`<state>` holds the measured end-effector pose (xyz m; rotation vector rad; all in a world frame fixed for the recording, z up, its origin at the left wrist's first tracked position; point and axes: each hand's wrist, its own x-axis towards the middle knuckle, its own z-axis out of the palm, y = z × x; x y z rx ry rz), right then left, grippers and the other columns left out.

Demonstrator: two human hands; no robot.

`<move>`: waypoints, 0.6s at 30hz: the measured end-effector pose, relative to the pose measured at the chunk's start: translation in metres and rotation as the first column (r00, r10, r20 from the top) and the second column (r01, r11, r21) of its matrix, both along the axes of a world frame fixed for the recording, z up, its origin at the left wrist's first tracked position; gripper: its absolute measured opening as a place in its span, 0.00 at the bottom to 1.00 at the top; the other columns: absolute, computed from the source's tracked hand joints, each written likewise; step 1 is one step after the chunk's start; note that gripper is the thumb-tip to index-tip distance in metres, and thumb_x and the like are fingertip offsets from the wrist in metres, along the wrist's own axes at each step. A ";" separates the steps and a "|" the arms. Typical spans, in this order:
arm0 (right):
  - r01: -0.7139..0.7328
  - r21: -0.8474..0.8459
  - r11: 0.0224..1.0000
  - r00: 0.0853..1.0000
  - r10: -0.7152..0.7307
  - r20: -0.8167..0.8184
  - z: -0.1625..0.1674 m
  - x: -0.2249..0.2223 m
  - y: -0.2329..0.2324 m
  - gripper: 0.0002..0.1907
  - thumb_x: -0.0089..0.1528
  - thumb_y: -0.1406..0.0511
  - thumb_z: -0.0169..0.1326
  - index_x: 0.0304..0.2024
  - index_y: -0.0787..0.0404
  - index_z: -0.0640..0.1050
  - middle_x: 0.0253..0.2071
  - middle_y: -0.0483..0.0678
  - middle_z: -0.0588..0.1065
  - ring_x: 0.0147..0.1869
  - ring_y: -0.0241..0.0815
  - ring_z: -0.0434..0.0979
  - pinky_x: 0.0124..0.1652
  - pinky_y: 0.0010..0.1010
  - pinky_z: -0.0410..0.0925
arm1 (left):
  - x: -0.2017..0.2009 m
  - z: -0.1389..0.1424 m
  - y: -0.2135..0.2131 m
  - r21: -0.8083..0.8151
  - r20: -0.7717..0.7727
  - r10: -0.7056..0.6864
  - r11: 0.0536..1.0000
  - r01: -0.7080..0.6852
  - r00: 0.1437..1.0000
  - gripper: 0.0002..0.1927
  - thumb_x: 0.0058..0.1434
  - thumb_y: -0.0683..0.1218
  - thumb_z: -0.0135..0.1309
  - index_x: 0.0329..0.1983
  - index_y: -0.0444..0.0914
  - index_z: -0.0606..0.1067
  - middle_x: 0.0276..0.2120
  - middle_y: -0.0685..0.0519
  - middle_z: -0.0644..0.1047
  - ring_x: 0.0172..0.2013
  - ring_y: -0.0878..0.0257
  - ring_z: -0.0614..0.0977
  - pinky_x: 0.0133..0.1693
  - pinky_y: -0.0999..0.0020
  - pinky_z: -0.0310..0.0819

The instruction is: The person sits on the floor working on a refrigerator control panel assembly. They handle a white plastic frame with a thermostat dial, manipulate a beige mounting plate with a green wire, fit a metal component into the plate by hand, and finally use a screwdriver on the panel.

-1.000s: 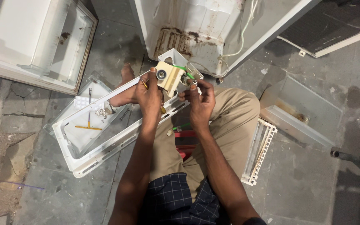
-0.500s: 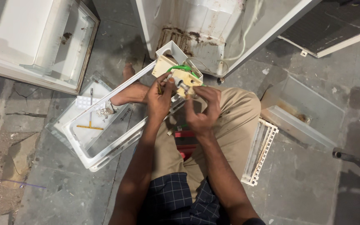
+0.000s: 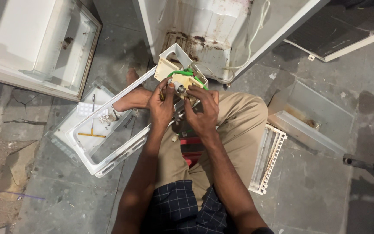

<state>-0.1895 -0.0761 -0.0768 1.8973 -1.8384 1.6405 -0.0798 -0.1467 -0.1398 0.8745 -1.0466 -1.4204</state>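
I sit on the floor and hold a small cream plastic control box with green wires and a metal knob shaft in front of me. My left hand grips the box from the left side, thumb near the shaft. My right hand holds its right side, fingers pinching at the shaft and wires. Under the hands lies a long white plastic frame resting across my leg.
An open white fridge cabinet with rust stains stands ahead. A fridge door lies at the left. A clear tray holds a screwdriver and screws. A clear drawer and a white rack lie right.
The box has turned in my hands and come slightly lower and closer. Both hands shifted their grip around it, the right hand now over the shaft side.
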 end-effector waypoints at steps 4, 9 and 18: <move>0.008 0.027 1.000 1.000 -0.008 -0.020 -0.004 -0.001 0.001 0.20 0.57 0.75 0.66 0.50 0.60 0.78 0.53 0.48 0.80 0.50 0.47 0.78 0.53 0.37 0.67 | 0.004 -0.001 0.005 0.074 0.066 -0.055 0.996 0.051 0.996 0.23 0.72 0.47 0.56 0.66 0.30 0.73 0.40 0.50 0.77 0.34 0.69 0.72 0.35 0.76 0.66; -0.013 0.003 1.000 0.999 0.014 -0.041 -0.008 -0.002 0.000 0.22 0.59 0.75 0.66 0.54 0.59 0.75 0.53 0.48 0.80 0.52 0.49 0.79 0.53 0.37 0.66 | 0.009 -0.001 0.007 -0.152 -0.053 -0.133 0.981 0.123 0.990 0.24 0.73 0.40 0.54 0.69 0.27 0.66 0.57 0.44 0.78 0.54 0.65 0.80 0.54 0.75 0.76; 0.072 0.121 0.990 0.995 -0.080 0.063 -0.012 0.002 0.003 0.18 0.58 0.72 0.68 0.49 0.61 0.80 0.44 0.49 0.81 0.45 0.45 0.77 0.47 0.35 0.72 | 0.004 -0.010 0.005 -0.059 -0.150 -0.089 0.995 0.081 0.985 0.27 0.68 0.41 0.61 0.67 0.29 0.67 0.55 0.43 0.79 0.48 0.66 0.81 0.49 0.74 0.80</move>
